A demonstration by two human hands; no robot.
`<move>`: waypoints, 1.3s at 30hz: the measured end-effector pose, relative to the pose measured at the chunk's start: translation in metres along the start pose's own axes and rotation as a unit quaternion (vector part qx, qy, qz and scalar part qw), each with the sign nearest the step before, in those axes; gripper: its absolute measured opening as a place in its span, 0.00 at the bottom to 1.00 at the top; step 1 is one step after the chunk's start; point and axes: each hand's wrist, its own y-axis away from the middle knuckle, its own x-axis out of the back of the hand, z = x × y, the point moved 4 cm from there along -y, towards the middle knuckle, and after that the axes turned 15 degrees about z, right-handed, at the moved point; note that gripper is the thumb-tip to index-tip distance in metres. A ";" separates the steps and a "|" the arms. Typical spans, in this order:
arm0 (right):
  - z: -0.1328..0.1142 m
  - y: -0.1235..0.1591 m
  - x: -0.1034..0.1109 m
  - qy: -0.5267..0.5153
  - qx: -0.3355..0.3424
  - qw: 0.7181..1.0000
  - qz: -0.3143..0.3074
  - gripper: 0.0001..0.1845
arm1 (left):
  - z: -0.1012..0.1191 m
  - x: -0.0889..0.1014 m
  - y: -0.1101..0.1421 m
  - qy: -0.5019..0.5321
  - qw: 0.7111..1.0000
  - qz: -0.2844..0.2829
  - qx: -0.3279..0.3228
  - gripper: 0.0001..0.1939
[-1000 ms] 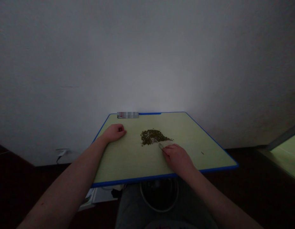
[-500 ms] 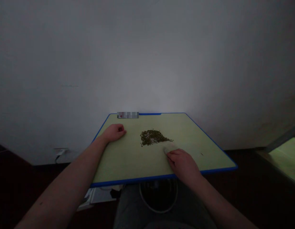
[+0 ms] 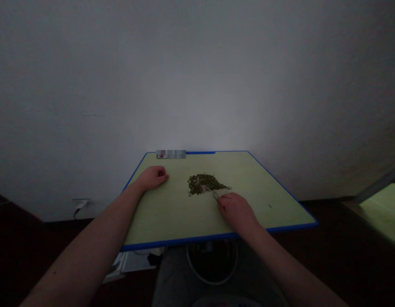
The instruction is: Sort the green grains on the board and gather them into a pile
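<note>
A loose pile of small greenish-brown grains, perhaps seeds or beans, lies spread on the pale yellow table. Its right end tapers to a thin tail. My right hand is pinched on a small, pale, rounded, thin piece, whose kind I cannot make out. That piece is at the near edge of the pile. Left of the grains, my left hand rests on the tabletop with its fingers curled in, and nothing shows in them.
Blue edging runs round the table, which stands against a grey wall. A metal bowl sits below the near edge, by my lap. A pixelated item lies at the far left edge. A small dark sliver lies at right.
My right hand has moved left and slightly away from me, bringing the pale piece up to the pile's near edge. My left hand has stayed in place.
</note>
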 end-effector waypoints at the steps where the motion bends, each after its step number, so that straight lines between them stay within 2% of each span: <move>1: 0.002 0.001 0.001 0.003 -0.004 1.000 -0.002 0.14 | 0.000 0.000 0.000 0.001 1.000 -0.001 0.003 0.14; 8: 0.015 0.016 0.010 0.001 -0.021 1.000 0.009 0.15 | 0.001 0.002 0.000 0.003 1.000 0.005 0.002 0.14; 14: 0.010 0.026 0.014 -0.017 -0.020 1.000 0.018 0.15 | 0.000 0.002 0.000 0.005 1.000 -0.002 0.004 0.14; 26: -0.003 0.008 0.010 -0.076 -0.012 0.997 0.018 0.14 | -0.002 0.002 -0.001 0.003 1.000 0.004 -0.001 0.14; 39: 0.003 -0.005 0.001 -0.068 -0.007 0.997 0.026 0.14 | -0.002 0.001 0.000 0.009 1.000 0.001 -0.001 0.14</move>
